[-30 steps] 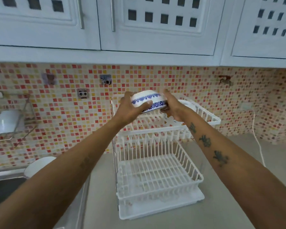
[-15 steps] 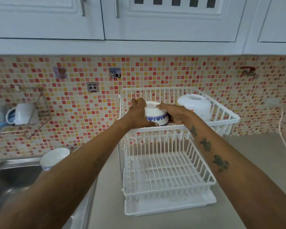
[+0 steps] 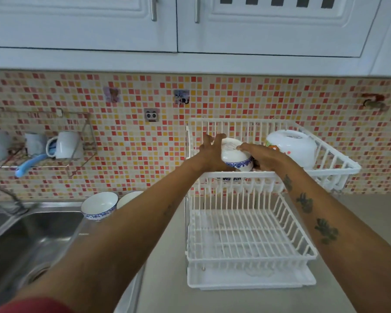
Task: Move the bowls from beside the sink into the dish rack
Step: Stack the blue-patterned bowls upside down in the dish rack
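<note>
A white two-tier dish rack [image 3: 278,175] stands on the counter. In its upper tier I hold a white bowl with a blue rim pattern [image 3: 234,155], turned upside down. My left hand [image 3: 210,154] grips its left side and my right hand [image 3: 261,157] its right side. A larger white bowl [image 3: 291,147] lies upside down in the same tier, to the right. Two more blue-patterned bowls stand upright beside the sink [image 3: 32,236]: one [image 3: 99,205] in full view, the other [image 3: 128,198] partly hidden behind my left forearm.
The rack's lower tier [image 3: 246,238] holds nothing, with a drip tray under it. A wire wall shelf [image 3: 72,143] at the left carries mugs. White cabinets hang overhead. A tap [image 3: 7,195] rises at the far left of the sink.
Both hands have lowered the blue-patterned bowl from above the rack down into the upper tier, turning it upside down. The camera has tilted down, bringing the sink and the bowls beside it into view.
</note>
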The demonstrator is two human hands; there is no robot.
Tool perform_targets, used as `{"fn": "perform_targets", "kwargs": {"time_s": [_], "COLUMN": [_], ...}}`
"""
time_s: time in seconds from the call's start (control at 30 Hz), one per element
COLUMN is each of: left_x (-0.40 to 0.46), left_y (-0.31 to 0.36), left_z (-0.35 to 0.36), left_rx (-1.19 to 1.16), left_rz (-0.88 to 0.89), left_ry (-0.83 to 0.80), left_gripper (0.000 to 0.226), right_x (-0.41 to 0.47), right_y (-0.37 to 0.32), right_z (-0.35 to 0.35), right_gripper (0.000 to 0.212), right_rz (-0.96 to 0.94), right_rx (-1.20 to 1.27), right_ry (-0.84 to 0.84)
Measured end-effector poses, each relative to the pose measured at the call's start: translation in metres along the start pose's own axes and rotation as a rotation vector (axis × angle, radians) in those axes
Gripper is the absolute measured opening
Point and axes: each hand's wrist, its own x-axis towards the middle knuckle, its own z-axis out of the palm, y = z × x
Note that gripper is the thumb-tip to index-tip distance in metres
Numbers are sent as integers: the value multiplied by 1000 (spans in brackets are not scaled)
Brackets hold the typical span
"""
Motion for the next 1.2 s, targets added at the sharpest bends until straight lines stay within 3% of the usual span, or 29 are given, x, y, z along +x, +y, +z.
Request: {"fn": "perform_targets", "kwargs": {"time_s": [0.07,0.17,0.33,0.47,0.67,0.93,1.13,1.2], "left_x": [-4,-18,-49,-65,-92,-132,-137,-138], "left_y": [3,6,-32,-107,-230,-387,-452,-465], "left_z": [-7,-27,-80,-103,-130,-123,-68,-38], "left_rx": [-90,-298,-403,-478,-567,-630,-740,-860], "left_rz": [0,91,123,-68,-327,-663,-850,-901], "left_ry": [51,182,300,320,382,355,206,117], "left_gripper": [112,102,79,65,56,46,56,59], "right_x": [-3,-20,-44,-53,-48,27,87,101], "right_y": [-2,-8,-36,-90,-162,-124,-50,-19], "right_z": [1,3,24,82,214,359,399,406], "right_gripper": [65,65,50,52,49,54,35,45], "right_rz": [-83,-268,-468,-536,-606,-288,56,215], "right_rx": [-178,-402,-287,-272,-336,-256,-67,83], "right_ry": [61,262,535,514,235,-110,-117,-105]}}
